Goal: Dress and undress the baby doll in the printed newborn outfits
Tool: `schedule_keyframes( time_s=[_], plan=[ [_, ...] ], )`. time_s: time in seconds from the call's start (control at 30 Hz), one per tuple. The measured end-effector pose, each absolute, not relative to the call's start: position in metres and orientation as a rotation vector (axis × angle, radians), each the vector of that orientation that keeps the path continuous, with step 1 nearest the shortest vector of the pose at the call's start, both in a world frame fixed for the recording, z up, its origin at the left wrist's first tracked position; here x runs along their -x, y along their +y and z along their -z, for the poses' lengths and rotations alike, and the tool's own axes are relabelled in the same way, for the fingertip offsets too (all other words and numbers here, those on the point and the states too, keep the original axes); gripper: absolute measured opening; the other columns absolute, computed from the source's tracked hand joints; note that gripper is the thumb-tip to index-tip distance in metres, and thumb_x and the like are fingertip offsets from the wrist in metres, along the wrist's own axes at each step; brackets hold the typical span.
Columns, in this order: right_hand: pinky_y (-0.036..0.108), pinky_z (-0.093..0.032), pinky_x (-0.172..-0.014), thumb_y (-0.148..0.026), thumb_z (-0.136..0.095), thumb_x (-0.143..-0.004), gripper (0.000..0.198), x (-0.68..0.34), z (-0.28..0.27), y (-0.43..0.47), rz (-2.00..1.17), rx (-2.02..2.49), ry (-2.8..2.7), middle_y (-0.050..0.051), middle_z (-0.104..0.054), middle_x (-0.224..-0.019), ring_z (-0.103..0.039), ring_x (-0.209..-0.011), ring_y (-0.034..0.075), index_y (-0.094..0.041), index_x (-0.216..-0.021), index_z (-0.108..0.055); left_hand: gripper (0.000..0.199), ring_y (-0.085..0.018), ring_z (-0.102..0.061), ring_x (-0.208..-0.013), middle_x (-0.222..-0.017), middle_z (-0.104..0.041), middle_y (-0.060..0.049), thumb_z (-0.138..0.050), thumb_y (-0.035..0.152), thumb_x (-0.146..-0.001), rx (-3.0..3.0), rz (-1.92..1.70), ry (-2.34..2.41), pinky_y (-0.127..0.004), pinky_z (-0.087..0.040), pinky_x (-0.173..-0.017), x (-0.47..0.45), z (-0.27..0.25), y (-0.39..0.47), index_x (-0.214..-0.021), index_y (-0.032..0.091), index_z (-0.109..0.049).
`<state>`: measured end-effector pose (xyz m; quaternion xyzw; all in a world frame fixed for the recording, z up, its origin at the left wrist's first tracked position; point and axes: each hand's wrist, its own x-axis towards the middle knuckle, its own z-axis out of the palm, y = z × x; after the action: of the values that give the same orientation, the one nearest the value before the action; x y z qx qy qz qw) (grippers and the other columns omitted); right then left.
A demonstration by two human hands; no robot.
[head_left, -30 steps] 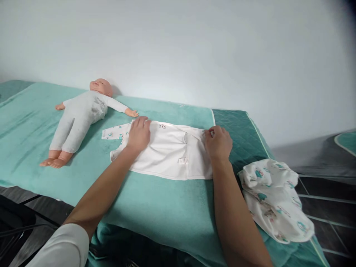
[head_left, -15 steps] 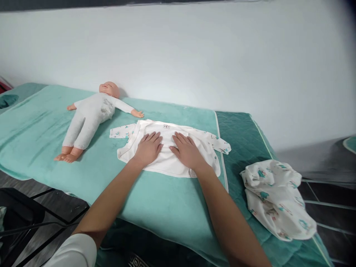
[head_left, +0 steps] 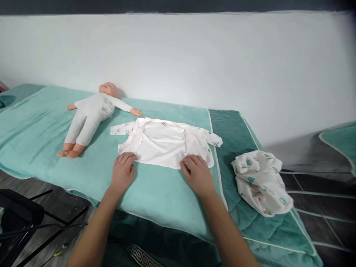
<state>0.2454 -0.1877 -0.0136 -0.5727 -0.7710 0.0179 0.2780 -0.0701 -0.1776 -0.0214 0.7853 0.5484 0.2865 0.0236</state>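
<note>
Far left, low: a black object (head_left: 22, 207) with cables, what it is not clear from here, above a grey floor (head_left: 55, 198). Next, on the pale green cover (head_left: 164, 200): a doll (head_left: 91, 111) on its back, white cloth body, bare feet toward the near side, head close to the white wall (head_left: 194, 59). One doll arm reaches out toward the garment.

Right of the doll: the small white shirt (head_left: 164, 142), spread nearly flat, neckline with printed label toward the wall, hem toward the person. The patterned left-side sleeve lies straight out on the pale cover; the sleeve opposite crosses the cover's white edging.

Left hand (head_left: 122, 173): palm down, fingers slightly bent, fingertips at the hem near its left corner. Right hand (head_left: 197, 175): well apart from the left, at the hem farther right; thumb and forefinger curve toward each other, small gap showing between them. Whether either hand pinches fabric, I can't make out.

Further right: dark green quilt (head_left: 230, 126); on it, near the outer edge, a crumpled white printed cloth (head_left: 261, 183). Beyond: dark tiled floor (head_left: 306, 185). Far right, a green-covered surface (head_left: 340, 142).
</note>
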Motion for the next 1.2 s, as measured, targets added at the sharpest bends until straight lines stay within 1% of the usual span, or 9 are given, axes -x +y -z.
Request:
schedule_keyframes(
  time_s=[0.1,0.23,0.3,0.47,0.57,0.8,0.97,1.1,1.2],
  plan=[
    [0.045,-0.046,-0.1,-0.026,-0.058,-0.101,0.016,-0.246,0.012,-0.203,-0.021,1.471,-2.143,0.009,-0.07,-0.119,-0.06,-0.115,0.029,-0.021,-0.11,-0.069,0.043,-0.028,-0.059,-0.121,-0.122,-0.071,-0.007,-0.046,0.002,-0.088,-2.417,-0.874,1.76,-0.046,-0.048,-0.102,0.072,0.024,-0.175,-0.118,0.024,-0.068],
    [0.044,-0.046,-0.102,-0.019,-0.06,-0.095,0.026,-0.241,0.013,-0.201,-0.093,1.411,-2.162,0.007,-0.069,-0.125,-0.059,-0.119,0.027,-0.023,-0.119,-0.068,0.035,-0.028,-0.06,-0.117,-0.118,-0.07,-0.008,-0.046,0.008,-0.095,-2.346,-0.956,1.823,-0.046,-0.049,-0.1,0.07,0.027,-0.167,-0.113,0.024,-0.071],
    [0.043,-0.046,-0.099,-0.013,-0.056,-0.092,0.026,-0.24,0.014,-0.197,-0.08,1.452,-2.134,0.007,-0.07,-0.12,-0.06,-0.114,0.027,-0.023,-0.112,-0.069,0.03,-0.027,-0.06,-0.114,-0.115,-0.07,-0.009,-0.046,0.012,-0.097,-2.311,-1.01,1.843,-0.046,-0.05,-0.099,0.07,0.028,-0.166,-0.108,0.023,-0.071],
    [0.038,-0.044,-0.089,-0.002,-0.048,-0.089,0.027,-0.241,0.015,-0.194,-0.007,1.472,-2.137,0.005,-0.071,-0.092,-0.061,-0.095,0.023,-0.022,-0.086,-0.066,0.02,-0.028,-0.058,-0.111,-0.109,-0.068,-0.011,-0.049,0.013,-0.095,-2.253,-1.061,1.929,-0.046,-0.048,-0.1,0.066,0.026,-0.169,-0.095,0.022,-0.067],
    [0.036,-0.043,-0.087,-0.001,-0.048,-0.087,0.028,-0.242,0.016,-0.196,0.025,1.442,-2.143,0.004,-0.07,-0.085,-0.061,-0.089,0.022,-0.022,-0.081,-0.064,0.016,-0.029,-0.057,-0.109,-0.107,-0.068,-0.011,-0.052,0.013,-0.092,-2.203,-1.085,2.019,-0.047,-0.047,-0.101,0.065,0.026,-0.172,-0.086,0.022,-0.064],
    [0.036,-0.044,-0.084,-0.001,-0.044,-0.08,0.028,-0.246,0.017,-0.196,-0.071,1.372,-2.069,0.003,-0.069,-0.079,-0.062,-0.081,0.02,-0.021,-0.078,-0.063,0.024,-0.027,-0.058,-0.109,-0.105,-0.068,-0.009,-0.05,0.005,-0.088,-2.165,-1.174,2.007,-0.045,-0.049,-0.098,0.069,0.029,-0.174,-0.081,0.023,-0.066],
    [0.039,-0.051,-0.081,-0.009,-0.042,-0.078,0.026,-0.252,0.022,-0.206,-0.233,1.347,-1.761,0.001,-0.065,-0.066,-0.062,-0.068,0.02,-0.025,-0.068,-0.061,0.028,-0.025,-0.063,-0.096,-0.089,-0.072,-0.006,-0.047,0.003,-0.085,-2.062,-1.196,2.033,-0.043,-0.049,-0.09,0.07,0.031,-0.179,-0.076,0.023,-0.064],
    [0.038,-0.053,-0.072,-0.014,-0.042,-0.078,0.025,-0.243,0.013,-0.207,-0.353,1.429,-1.55,0.002,-0.065,-0.068,-0.064,-0.071,0.023,-0.027,-0.069,-0.062,0.025,-0.022,-0.064,-0.088,-0.083,-0.07,-0.004,-0.045,0.006,-0.084,-1.995,-1.283,1.992,-0.039,-0.051,-0.085,0.081,0.019,-0.176,-0.077,0.024,-0.061],
    [0.038,-0.054,-0.076,-0.015,-0.042,-0.079,0.025,-0.226,-0.005,-0.186,-0.478,1.412,-1.601,0.002,-0.068,-0.075,-0.066,-0.077,0.023,-0.026,-0.073,-0.064,0.022,-0.023,-0.065,-0.092,-0.087,-0.07,-0.004,-0.046,0.009,-0.086,-2.012,-1.349,2.016,-0.039,-0.053,-0.088,0.11,-0.006,-0.161,-0.081,0.024,-0.062]
  ],
)
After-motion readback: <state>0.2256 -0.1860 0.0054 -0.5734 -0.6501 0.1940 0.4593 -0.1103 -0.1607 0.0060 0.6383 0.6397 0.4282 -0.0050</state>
